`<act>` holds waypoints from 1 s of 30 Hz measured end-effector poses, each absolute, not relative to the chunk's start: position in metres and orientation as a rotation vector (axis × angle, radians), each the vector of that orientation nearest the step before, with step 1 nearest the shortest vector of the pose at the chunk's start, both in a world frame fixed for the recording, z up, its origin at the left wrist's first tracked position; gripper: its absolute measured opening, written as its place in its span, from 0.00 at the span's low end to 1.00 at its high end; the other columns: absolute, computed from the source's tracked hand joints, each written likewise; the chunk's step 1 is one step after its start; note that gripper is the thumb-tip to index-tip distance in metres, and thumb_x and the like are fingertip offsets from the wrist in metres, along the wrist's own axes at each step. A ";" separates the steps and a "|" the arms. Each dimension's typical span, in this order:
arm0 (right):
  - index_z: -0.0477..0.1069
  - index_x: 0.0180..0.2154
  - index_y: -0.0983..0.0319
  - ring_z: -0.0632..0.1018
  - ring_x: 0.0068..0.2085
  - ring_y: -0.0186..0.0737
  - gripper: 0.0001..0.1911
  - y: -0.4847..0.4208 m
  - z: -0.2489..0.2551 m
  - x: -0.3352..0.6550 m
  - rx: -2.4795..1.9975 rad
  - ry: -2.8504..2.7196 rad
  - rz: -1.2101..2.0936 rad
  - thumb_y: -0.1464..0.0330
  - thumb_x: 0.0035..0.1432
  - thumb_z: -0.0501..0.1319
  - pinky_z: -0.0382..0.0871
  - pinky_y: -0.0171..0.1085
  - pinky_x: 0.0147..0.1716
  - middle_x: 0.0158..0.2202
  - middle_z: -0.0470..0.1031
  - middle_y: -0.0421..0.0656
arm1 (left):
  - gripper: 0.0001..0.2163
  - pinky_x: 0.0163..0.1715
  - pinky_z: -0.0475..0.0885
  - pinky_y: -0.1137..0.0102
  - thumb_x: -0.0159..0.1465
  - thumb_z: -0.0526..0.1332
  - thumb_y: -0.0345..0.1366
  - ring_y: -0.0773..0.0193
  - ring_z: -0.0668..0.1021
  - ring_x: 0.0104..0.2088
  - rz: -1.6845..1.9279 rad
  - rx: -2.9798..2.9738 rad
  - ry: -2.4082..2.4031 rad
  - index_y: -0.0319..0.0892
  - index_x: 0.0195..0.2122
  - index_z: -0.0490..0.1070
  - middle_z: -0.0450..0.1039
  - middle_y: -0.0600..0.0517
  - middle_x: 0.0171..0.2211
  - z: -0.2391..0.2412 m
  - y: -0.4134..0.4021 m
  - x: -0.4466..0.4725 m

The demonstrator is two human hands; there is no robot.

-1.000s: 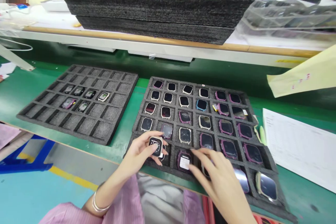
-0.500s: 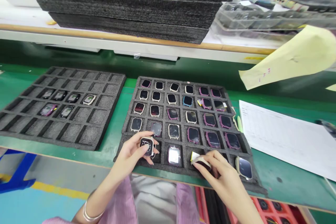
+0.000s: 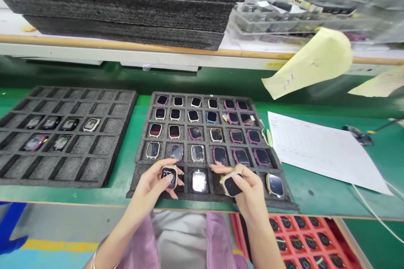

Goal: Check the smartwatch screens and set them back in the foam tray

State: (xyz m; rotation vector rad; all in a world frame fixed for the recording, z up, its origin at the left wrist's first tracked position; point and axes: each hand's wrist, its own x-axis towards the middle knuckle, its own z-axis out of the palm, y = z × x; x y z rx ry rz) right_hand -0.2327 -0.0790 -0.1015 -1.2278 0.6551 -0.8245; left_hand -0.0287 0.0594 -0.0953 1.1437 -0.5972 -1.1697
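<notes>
A dark foam tray point(image 3: 140, 157) lies in front of me with several smartwatch bodies in its pockets. My left hand point(image 3: 151, 185) is closed around a cream-cased watch body point(image 3: 169, 175) with a lit dial, held over the tray's near left corner. My right hand point(image 3: 248, 191) grips another cream-cased watch body point(image 3: 231, 184) with a dark screen, just above the front row. Between the two hands a watch with a bright screen point(image 3: 198, 180) sits in its pocket.
A second foam tray point(image 3: 94, 164) with several watches lies to the left. White paper point(image 3: 315, 149) and a cable point(image 3: 372, 210) lie to the right. A stack of foam trays point(image 3: 126, 4) stands on the shelf behind. A red tray point(image 3: 303, 239) sits below the table edge.
My right hand has lifted a cream watch body out of the front row and turned it screen-up. My left hand kept its watch. The view has swung to the right.
</notes>
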 end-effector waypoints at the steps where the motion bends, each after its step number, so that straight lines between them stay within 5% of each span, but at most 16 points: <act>1: 0.65 0.26 0.59 0.82 0.39 0.48 0.15 -0.078 -0.099 -0.230 -1.112 0.615 -0.806 0.62 0.59 0.66 0.72 0.43 0.46 0.35 0.83 0.46 | 0.15 0.27 0.78 0.72 0.66 0.62 0.37 0.59 0.79 0.38 -1.173 1.148 -0.594 0.44 0.53 0.70 0.75 0.45 0.43 -0.096 0.059 -0.030; 4: 0.62 0.29 0.59 0.75 0.20 0.36 0.14 -0.073 -0.094 -0.221 -0.891 0.604 -0.760 0.62 0.60 0.65 0.73 0.35 0.29 0.26 0.79 0.40 | 0.17 0.25 0.77 0.73 0.64 0.64 0.37 0.60 0.79 0.36 -1.154 1.158 -0.597 0.43 0.54 0.69 0.75 0.45 0.42 -0.097 0.057 -0.034; 8: 0.62 0.35 0.58 0.68 0.15 0.32 0.12 -0.071 -0.093 -0.214 -0.927 0.717 -0.719 0.62 0.61 0.65 0.54 0.27 0.13 0.21 0.76 0.38 | 0.20 0.22 0.75 0.75 0.62 0.66 0.36 0.61 0.78 0.34 -1.129 1.174 -0.617 0.43 0.54 0.68 0.74 0.46 0.41 -0.099 0.053 -0.037; 11: 0.66 0.41 0.60 0.68 0.18 0.32 0.12 -0.073 -0.094 -0.216 -1.006 0.740 -0.654 0.60 0.62 0.65 0.58 0.29 0.16 0.24 0.78 0.41 | 0.20 0.21 0.74 0.75 0.62 0.66 0.36 0.61 0.78 0.34 -1.139 1.176 -0.618 0.43 0.54 0.68 0.74 0.46 0.40 -0.099 0.053 -0.037; 14: 0.68 0.52 0.61 0.74 0.27 0.35 0.19 -0.074 -0.093 -0.221 -1.020 0.694 -0.586 0.61 0.62 0.65 0.70 0.35 0.31 0.37 0.80 0.46 | 0.19 0.22 0.74 0.76 0.62 0.66 0.36 0.62 0.78 0.34 -1.138 1.167 -0.611 0.43 0.54 0.68 0.74 0.47 0.40 -0.099 0.054 -0.037; 17: 0.62 0.61 0.58 0.77 0.37 0.41 0.27 -0.072 -0.092 -0.224 -0.950 0.638 -0.547 0.61 0.64 0.63 0.70 0.40 0.42 0.46 0.79 0.48 | 0.19 0.22 0.75 0.76 0.62 0.66 0.36 0.62 0.78 0.34 -1.138 1.166 -0.613 0.43 0.54 0.68 0.74 0.46 0.40 -0.099 0.054 -0.036; 25: 0.67 0.54 0.54 0.79 0.34 0.45 0.21 -0.073 -0.103 -0.221 -0.981 0.524 -0.579 0.60 0.62 0.66 0.72 0.39 0.28 0.41 0.79 0.47 | 0.19 0.22 0.74 0.76 0.62 0.65 0.36 0.62 0.78 0.34 -1.144 1.162 -0.622 0.43 0.54 0.69 0.73 0.47 0.40 -0.098 0.054 -0.038; 30: 0.68 0.48 0.56 0.76 0.32 0.44 0.20 -0.071 -0.098 -0.217 -1.049 0.528 -0.627 0.55 0.59 0.67 0.70 0.40 0.30 0.35 0.78 0.45 | 0.22 0.21 0.73 0.77 0.60 0.67 0.34 0.63 0.77 0.33 -1.175 1.197 -0.639 0.44 0.55 0.67 0.72 0.47 0.40 -0.096 0.054 -0.039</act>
